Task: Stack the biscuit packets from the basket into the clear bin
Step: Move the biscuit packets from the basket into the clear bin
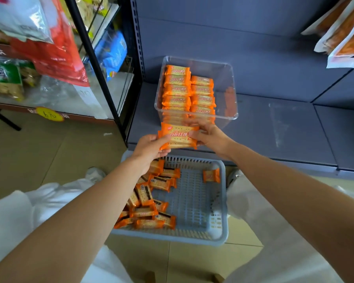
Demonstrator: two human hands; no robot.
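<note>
Both hands hold a small stack of orange biscuit packets (178,136) in the air between the basket and the bin. My left hand (149,150) grips the stack's left end and my right hand (209,136) pinches its right end. Just beyond stands the clear bin (231,92) on the grey shelf, with two rows of orange packets (177,88) stacked inside on its left and middle; its right part holds none. Below my arms sits the grey slotted basket (194,201), with several loose packets (151,201) heaped on its left and one lone packet (211,175) at its far right.
The grey shelf (274,127) stretches to the right of the bin. A black rack post (94,62) and shelves of bagged snacks stand at the left. More snack bags (343,31) hang at the upper right. The basket rests on a tiled floor between my knees.
</note>
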